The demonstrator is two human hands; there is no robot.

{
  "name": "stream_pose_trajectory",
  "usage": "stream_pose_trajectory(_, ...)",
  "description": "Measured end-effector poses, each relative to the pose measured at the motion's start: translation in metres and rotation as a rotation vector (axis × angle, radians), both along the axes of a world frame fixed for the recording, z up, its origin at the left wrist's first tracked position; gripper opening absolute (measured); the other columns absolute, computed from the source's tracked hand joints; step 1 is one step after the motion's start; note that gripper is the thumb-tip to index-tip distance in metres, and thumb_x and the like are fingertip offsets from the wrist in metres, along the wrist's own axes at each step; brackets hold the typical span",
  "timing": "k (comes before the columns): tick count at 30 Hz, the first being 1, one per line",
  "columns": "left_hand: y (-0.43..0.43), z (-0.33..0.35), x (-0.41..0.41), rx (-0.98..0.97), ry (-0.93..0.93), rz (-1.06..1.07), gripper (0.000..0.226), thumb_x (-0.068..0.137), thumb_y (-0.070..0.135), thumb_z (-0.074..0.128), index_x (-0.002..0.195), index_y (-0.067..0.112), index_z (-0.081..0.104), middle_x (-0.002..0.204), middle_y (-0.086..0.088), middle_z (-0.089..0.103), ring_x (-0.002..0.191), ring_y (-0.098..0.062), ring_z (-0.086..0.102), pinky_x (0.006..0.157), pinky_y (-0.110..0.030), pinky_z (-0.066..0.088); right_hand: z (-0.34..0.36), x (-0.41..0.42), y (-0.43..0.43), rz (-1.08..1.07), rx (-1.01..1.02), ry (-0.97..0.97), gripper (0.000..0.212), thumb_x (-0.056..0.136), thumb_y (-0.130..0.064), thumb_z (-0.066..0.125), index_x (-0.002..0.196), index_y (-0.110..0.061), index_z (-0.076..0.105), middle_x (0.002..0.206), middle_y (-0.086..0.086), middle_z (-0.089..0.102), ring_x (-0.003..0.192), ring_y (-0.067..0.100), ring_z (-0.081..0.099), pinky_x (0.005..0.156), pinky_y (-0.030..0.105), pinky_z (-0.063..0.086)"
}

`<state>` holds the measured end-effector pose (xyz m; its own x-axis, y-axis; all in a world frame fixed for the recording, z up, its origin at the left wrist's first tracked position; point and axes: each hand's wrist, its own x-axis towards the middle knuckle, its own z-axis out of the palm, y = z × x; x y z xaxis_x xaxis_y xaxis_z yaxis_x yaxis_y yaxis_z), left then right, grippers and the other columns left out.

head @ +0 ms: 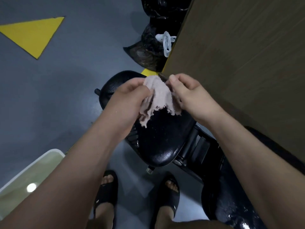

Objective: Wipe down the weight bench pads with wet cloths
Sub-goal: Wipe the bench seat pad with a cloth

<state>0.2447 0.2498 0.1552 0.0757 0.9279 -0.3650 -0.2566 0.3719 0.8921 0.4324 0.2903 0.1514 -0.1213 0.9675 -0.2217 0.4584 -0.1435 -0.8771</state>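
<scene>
Pinkish crumpled cloth (156, 98), frayed edge, left hand (130, 95) and right hand (186, 93) grips pinching it, above glossy black seat pad (163, 142)

My left hand (130, 95) and right hand (186, 93) hold the cloth (156, 98) between them, above the far half of the seat pad (158, 138). The back pad (231, 204) lies to the right of my feet, behind the seat pad. A basin (54, 152) with water in it sits on the floor (66, 96) at my left. Bin bags (148, 52) lie beyond the seat pad, against the wooden panel (239, 55) along my right.
</scene>
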Motion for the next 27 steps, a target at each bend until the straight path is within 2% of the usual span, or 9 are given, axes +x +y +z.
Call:
stream_pose_trajectory(2,0.003,0.0,0.004,-0.018,-0.047,-0.014,0.025,0.09,0.004,0.057,0.107,0.014,0.072,0.095,-0.008,0.076,0.088,-0.022,0.071,0.079,-0.04,0.057,-0.001,0.003,-0.006,0.144,-0.033,0.049,0.038,0.1,-0.046,0.06,0.088,-0.01,0.063,0.07,0.001,0.057,0.061,0.012,0.052,0.059,0.027,0.041)
stream_pose_trajectory(4,0.006,-0.002,0.007,-0.037,-0.038,-0.027,0.021,0.096,0.002,0.054,0.108,0.011,0.069,0.096,-0.011,0.075,0.09,-0.025,0.073,0.084,-0.045,0.059,-0.006,0.005,-0.007,0.195,-0.041,0.036,0.031,0.092,-0.043,0.072,0.092,-0.013,0.069,0.085,0.003,0.063,0.066,0.006,0.057,0.064,0.023,0.045)
stream_pose_trajectory(7,0.01,-0.012,0.011,-0.007,0.251,-0.013,0.013,0.095,0.016,0.06,0.098,0.022,0.072,0.09,0.002,0.076,0.087,-0.017,0.074,0.084,-0.04,0.06,-0.012,0.008,0.003,0.143,-0.026,-0.027,0.015,0.091,-0.029,0.077,0.091,-0.014,0.075,0.106,0.011,0.063,0.074,0.009,0.062,0.067,0.028,0.049)
stream_pose_trajectory(11,0.02,-0.031,0.0,-0.072,0.452,0.099,0.007,0.085,0.029,0.065,0.089,0.03,0.071,0.084,0.014,0.072,0.083,-0.009,0.07,0.083,-0.034,0.06,-0.003,0.014,0.023,0.118,-0.036,-0.09,0.02,0.101,-0.016,0.062,0.087,-0.007,0.073,0.101,0.007,0.06,0.073,0.013,0.06,0.064,0.024,0.05)
stream_pose_trajectory(15,0.026,-0.039,-0.016,-0.103,0.62,0.127,0.011,0.09,0.031,0.061,0.088,0.023,0.069,0.074,0.013,0.067,0.058,0.005,0.058,0.058,-0.018,0.047,0.016,0.011,0.045,-0.001,-0.06,-0.156,0.027,0.091,-0.03,0.051,0.085,-0.007,0.063,0.082,0.005,0.053,0.072,0.014,0.046,0.065,0.034,0.035)
stream_pose_trajectory(19,0.026,-0.046,-0.024,-0.074,0.835,0.04,0.015,0.088,0.036,0.058,0.081,0.024,0.065,0.08,0.009,0.068,0.093,-0.02,0.064,0.091,-0.038,0.052,0.007,0.0,0.067,-0.041,-0.182,-0.235,0.026,0.097,-0.031,0.045,0.079,-0.017,0.058,0.064,-0.001,0.055,0.068,0.019,0.048,0.066,0.037,0.035)
stream_pose_trajectory(21,0.025,-0.049,-0.026,-0.046,0.973,-0.044,0.015,0.088,0.036,0.057,0.086,0.024,0.065,0.097,0.003,0.069,0.107,-0.026,0.059,0.106,-0.039,0.043,-0.013,0.001,0.073,0.104,-0.217,-0.511,0.024,0.098,-0.038,0.049,0.096,-0.018,0.06,0.091,0.004,0.06,0.084,0.022,0.056,0.073,0.036,0.044)
stream_pose_trajectory(23,0.021,-0.052,-0.026,-0.066,1.059,-0.12,0.024,0.09,0.037,0.058,0.108,0.023,0.064,0.124,-0.002,0.056,0.128,-0.029,0.042,0.106,-0.031,0.032,-0.029,0.007,0.071,0.143,-0.153,-0.719,0.036,0.096,-0.041,0.053,0.127,-0.023,0.053,0.122,0.006,0.046,0.11,0.027,0.054,0.092,0.038,0.047)
stream_pose_trajectory(27,0.012,-0.058,-0.03,-0.037,1.127,-0.202,0.061,0.088,0.038,0.065,0.143,0.023,0.044,0.15,-0.005,0.03,0.141,-0.031,0.021,0.113,-0.041,0.029,-0.039,0.01,0.049,0.133,0.117,-0.622,0.039,0.101,-0.04,0.057,0.138,-0.027,0.056,0.126,0.005,0.045,0.108,0.021,0.055,0.094,0.029,0.043)
